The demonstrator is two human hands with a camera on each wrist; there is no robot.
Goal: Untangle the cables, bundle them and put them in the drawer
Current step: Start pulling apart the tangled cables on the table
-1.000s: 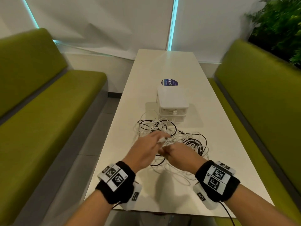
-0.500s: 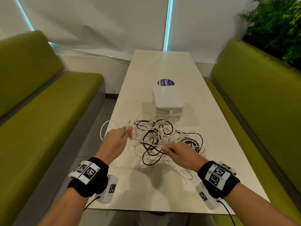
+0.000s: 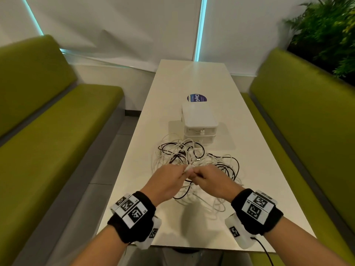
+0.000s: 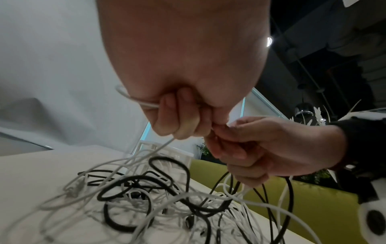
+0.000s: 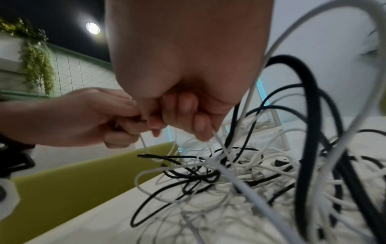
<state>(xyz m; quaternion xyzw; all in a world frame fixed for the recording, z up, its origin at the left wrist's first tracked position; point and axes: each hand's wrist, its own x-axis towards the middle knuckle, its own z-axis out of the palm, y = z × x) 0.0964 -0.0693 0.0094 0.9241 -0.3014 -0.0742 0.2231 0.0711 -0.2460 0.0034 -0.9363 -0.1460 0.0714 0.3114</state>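
Bench (image 3: 172, 96): long, white, set between two green upholstered seats (image 3: 57, 131); a round blue sticker (image 3: 196, 98) is seen on its surface beyond the drawer unit.

Drawer unit (image 3: 198, 123): small, white plastic, two drawers stacked, both shown closed; placed at mid-bench, just beyond the cables.

Cables (image 3: 192, 156): a tangled heap of white and black leads, spread on the bench between the drawer unit and the hands; several loops are raised off the surface toward the hands. Individual cables cannot be counted.

Left hand (image 3: 167, 181): fingers curled, a white cable (image 4: 133, 99) pinched between thumb and fingers, with a length trailing down into the heap.

Right hand (image 3: 211, 181): fingers curled, a white cable strand gripped, with white and black strands hanging below the fist. The two hands are held knuckle to knuckle above the near edge of the heap, fingertips touching.

Wrists: black bands with printed square markers (image 3: 132, 210) are worn on both.

Plant (image 3: 326, 31): green foliage, seen behind the right-hand seat.
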